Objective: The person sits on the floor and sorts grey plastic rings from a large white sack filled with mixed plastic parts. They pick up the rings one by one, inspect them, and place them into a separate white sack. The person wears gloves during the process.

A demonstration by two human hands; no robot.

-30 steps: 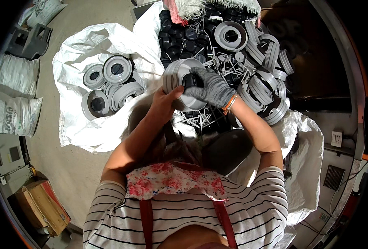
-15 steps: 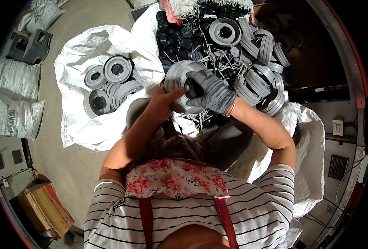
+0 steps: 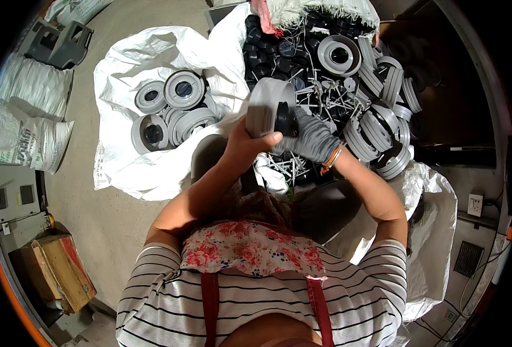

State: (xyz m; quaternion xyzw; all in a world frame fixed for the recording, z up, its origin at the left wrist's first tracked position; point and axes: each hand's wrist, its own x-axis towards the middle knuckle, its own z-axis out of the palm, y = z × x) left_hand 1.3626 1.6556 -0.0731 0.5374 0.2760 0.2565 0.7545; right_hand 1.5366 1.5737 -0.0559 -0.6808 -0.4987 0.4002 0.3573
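Observation:
My bare left hand (image 3: 245,144) grips a grey ribbed plastic ring (image 3: 263,107) from its near left side, thumb along the lower edge. The ring is tilted up on its side above my lap. From its right face a round black plastic cap (image 3: 285,119) sticks out. My right hand (image 3: 314,137), in a grey striped knit glove, is closed around the cap's right side; its fingertips are partly hidden behind it. Whether the cap is seated in the ring or apart from it, I cannot tell.
A white woven sack (image 3: 120,63) at left bears several grey rings with black centres (image 3: 184,88). Beyond my hands lie a heap of black caps (image 3: 262,55) and thin grey plastic sprues (image 3: 325,95). More grey rings (image 3: 377,130) pile up at right, above another white sack (image 3: 435,243).
The ring has turned from facing up to standing on its side. My right hand has shifted from over its top face to the black cap at its right. The view has shifted slightly.

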